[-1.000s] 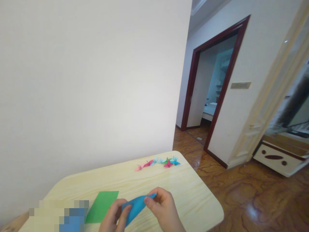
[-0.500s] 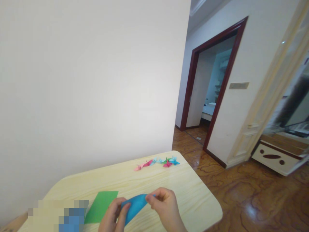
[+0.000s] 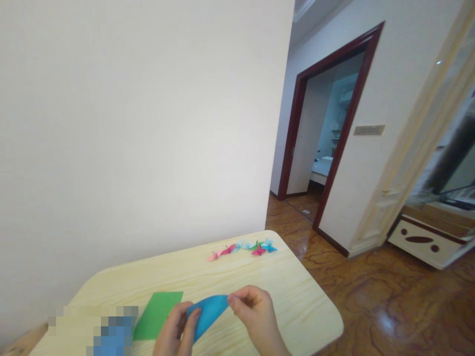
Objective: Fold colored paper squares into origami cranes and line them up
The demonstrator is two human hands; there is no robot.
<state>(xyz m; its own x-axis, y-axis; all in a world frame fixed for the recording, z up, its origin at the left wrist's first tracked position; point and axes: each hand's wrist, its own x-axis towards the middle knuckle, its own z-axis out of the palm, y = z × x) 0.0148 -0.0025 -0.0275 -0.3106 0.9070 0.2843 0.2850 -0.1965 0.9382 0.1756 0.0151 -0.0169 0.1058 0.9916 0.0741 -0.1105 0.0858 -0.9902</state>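
A blue sheet of paper (image 3: 208, 315), folded over and curving along its top, is held between my two hands above the table. My left hand (image 3: 176, 329) grips its left end between thumb and fingers. At the right tip, the thumb and forefinger of my right hand (image 3: 256, 311) pinch the paper's corner. Green paper (image 3: 158, 314) lies flat on the table just left of my left hand, partly hidden by it.
Several small folded paper cranes (image 3: 258, 247) in pink, red, green and blue lie in a row at the back of the pale wooden table (image 3: 297, 296). A wall (image 3: 148, 148) borders its far edge. A pixelated patch covers the lower left.
The right hand has shifted very slightly up and right at the paper's tip. Both hands keep their hold, and the view has moved a little.
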